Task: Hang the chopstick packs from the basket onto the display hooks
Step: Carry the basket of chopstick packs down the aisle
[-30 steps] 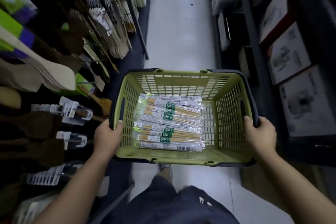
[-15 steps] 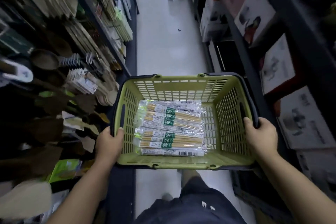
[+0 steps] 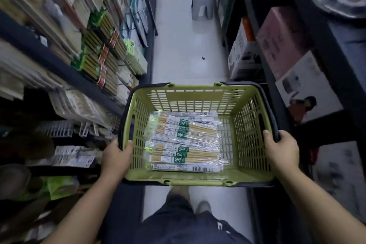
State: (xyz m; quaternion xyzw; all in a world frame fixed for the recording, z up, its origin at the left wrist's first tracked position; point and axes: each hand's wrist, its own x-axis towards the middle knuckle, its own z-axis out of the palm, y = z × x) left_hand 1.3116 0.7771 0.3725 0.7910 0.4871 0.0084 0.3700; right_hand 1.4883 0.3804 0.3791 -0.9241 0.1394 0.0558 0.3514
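Largely, basket (image 3: 195,95) hides fingers (image 3: 267,136).

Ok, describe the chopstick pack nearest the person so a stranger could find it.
Find the olive-green slatted plastic basket in the aisle. Clear-wrapped bamboo chopstick packs lie on its floor. The nearest pack shows a white barcode back, not a green label.

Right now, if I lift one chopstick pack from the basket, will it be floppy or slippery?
Probably stiff: the chopstick pack holds straight wooden sticks. Its glossy clear wrap looks slippery, and it seems light, being thin.
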